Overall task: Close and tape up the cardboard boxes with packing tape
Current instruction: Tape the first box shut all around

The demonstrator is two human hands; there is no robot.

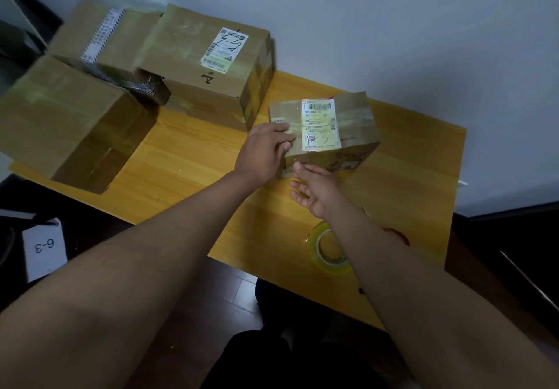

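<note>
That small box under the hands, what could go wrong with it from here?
The small box sits close to the table's far edge, so a push from the left hand on its top could slide it toward the wall. The right hand is open against its front, not gripping, so the box may shift. The tape roll lies under the right forearm and could be knocked off the near edge.

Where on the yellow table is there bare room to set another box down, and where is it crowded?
Bare wood shows between the front-left box and the left hand, and to the right of the small labelled box out to the table edge. The back left is crowded with three large boxes packed together. The near right holds the tape roll under the right forearm.
</note>
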